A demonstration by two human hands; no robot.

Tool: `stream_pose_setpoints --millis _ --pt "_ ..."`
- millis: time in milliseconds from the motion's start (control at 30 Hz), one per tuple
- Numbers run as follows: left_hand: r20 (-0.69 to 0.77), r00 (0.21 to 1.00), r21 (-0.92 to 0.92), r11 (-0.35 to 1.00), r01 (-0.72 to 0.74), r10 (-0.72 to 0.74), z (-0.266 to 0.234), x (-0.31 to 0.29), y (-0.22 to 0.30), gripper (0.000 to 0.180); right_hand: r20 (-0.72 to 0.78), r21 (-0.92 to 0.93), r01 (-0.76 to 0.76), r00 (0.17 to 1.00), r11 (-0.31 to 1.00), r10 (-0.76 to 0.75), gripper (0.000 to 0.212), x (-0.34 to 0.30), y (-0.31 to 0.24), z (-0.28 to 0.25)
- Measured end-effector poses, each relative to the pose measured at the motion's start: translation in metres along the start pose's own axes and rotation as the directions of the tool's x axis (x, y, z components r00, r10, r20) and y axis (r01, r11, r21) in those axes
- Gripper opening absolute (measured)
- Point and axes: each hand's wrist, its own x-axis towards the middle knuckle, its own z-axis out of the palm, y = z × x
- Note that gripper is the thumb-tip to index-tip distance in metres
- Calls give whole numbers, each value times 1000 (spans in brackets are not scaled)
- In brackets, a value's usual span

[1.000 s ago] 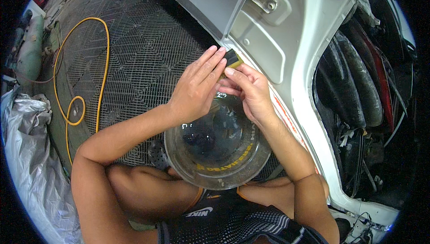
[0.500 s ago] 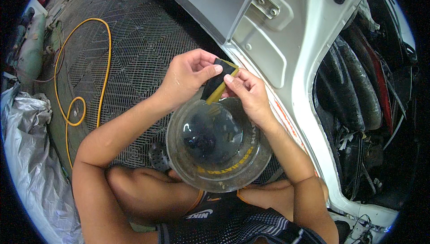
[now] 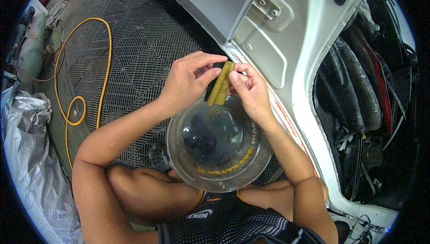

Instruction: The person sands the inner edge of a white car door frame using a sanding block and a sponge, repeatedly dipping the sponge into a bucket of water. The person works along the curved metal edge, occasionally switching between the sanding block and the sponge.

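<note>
Both hands hold a folded piece of sandpaper point(image 3: 221, 87) above the far rim of a clear bucket point(image 3: 219, 184). Its olive-yellow back faces up in two narrow, overlapping flaps, and a dark side shows at the left. My left hand point(image 3: 190, 76) pinches it between thumb and fingers, the index finger stretched along the top end. On the other side my right hand point(image 3: 253, 92) grips the right edge, thumb on the near face. Water fills the bucket's lower part, and something dark shows in it. The bucket stands between my legs.
A grey car body with a white door opening point(image 3: 298, 87) rises close on the right, dark parts inside it. A yellow hose point(image 3: 109, 64) loops over the black grid floor point(image 3: 134, 38). Silver sheeting point(image 3: 33, 154) and a green cylinder point(image 3: 35, 42) lie along the left.
The sandpaper has turned so its olive back now shows in folded flaps where the black side faced up. My left index finger has straightened; both hands stay over the bucket's far rim.
</note>
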Motion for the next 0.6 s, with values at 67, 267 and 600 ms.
stream_pose_setpoints --millis 67,267,600 --pt "-8 1000 -23 1000 -12 12 0 2 4 31 6 30 6 1000 1000 -6 28 0 4 -5" --pt "31 942 -28 942 -333 334 -4 9 -1 34 52 -16 20 998 1000 -19 24 2 4 -12" --pt "221 928 50 947 -318 300 -27 20 -8 17 13 -366 27 1000 930 -24 22 1 -8 -13"
